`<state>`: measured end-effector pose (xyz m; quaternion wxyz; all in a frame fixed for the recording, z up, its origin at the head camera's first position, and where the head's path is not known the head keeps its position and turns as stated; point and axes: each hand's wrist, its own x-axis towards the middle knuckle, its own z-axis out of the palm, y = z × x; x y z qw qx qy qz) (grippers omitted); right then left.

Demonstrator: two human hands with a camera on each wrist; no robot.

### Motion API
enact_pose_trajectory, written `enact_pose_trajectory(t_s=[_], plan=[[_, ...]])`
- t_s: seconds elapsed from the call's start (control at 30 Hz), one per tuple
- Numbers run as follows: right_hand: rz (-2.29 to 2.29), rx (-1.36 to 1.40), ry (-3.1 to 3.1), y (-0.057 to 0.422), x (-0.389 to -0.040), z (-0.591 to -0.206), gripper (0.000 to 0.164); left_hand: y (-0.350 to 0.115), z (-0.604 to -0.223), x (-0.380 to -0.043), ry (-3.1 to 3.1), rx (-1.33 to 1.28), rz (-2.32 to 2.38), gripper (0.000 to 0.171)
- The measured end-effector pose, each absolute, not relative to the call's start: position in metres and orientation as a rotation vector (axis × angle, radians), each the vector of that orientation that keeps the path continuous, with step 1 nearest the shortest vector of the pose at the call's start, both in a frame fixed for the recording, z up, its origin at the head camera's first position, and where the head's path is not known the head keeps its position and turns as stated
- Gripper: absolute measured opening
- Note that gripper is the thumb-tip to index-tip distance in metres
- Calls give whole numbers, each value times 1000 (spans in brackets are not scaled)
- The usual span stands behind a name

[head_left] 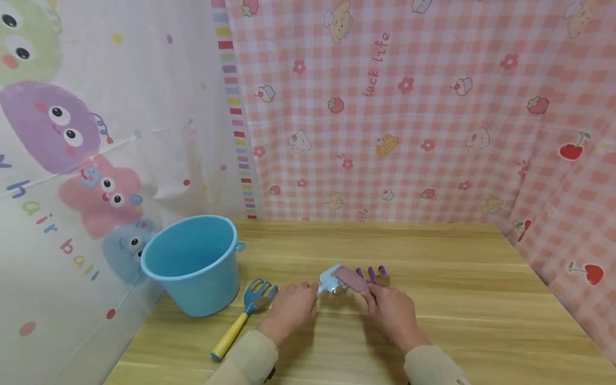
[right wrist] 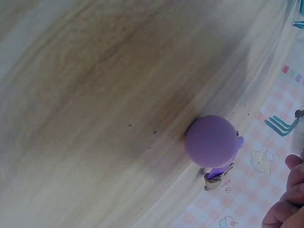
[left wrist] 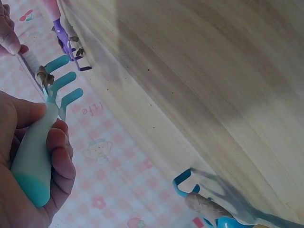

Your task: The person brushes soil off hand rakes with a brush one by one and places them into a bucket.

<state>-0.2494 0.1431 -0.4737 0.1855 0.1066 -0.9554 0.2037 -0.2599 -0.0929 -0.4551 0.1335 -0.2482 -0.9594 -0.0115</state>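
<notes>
My left hand grips a small light-blue garden fork by its pale handle, tines pointing away. A brown clump sticks to the fork where the tines begin. In my right hand is a flat pinkish brush, held at its near end. Its pale bristles face the fork head and lie against or very close to the clump. Just beyond the right hand, a purple fork lies on the table, with brown bits on it and a round-ended handle.
A light-blue bucket stands at the table's left. Beside it lies a blue fork with a yellow handle and a brown smear on its tines. Dark crumbs dot the wooden table. Patterned cloth hangs behind.
</notes>
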Motion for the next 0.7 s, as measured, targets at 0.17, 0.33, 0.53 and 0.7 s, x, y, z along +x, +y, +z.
enact_pose_trajectory(t_s=[0.17,0.33,0.53,0.7], plan=[[548,276,-2696,144,-252,-476,19,-93,-455,-260,-2793,-720,-32,11],[566,249,-2692,147,-254,-479,15,-93,-455,-260,-2787,-730,-23,12],[589,193,-2753,156,-255,-479,20,-94,-456,-258,-2777,-742,6,11],[660,97,-2805,166,-252,-475,30,-95,-454,-259,-2776,-742,-7,10]])
